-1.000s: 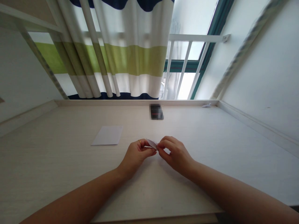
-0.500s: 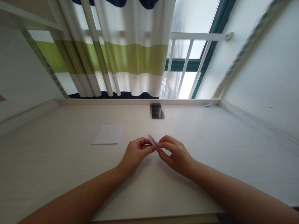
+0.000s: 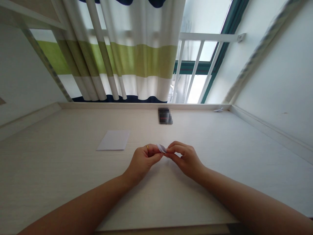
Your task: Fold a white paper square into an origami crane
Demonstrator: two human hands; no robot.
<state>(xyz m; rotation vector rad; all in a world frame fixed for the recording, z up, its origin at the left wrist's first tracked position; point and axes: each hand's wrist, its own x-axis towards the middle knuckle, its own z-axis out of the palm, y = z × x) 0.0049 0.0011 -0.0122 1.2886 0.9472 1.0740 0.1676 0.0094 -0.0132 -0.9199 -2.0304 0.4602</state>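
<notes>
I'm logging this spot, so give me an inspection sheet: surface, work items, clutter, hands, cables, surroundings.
Surface: pale tabletop, wood-grained
Work items: small white piece, apparently folded paper; white sheet lying flat on the left
Clutter: dark object, pixelated, near the back edge; small whitish scrap near the far right corner
Hands: left hand and right hand both pinching the small white piece
Cables: nothing seen
Surroundings: striped curtain, white railing and green window frame beyond the back edge
</notes>
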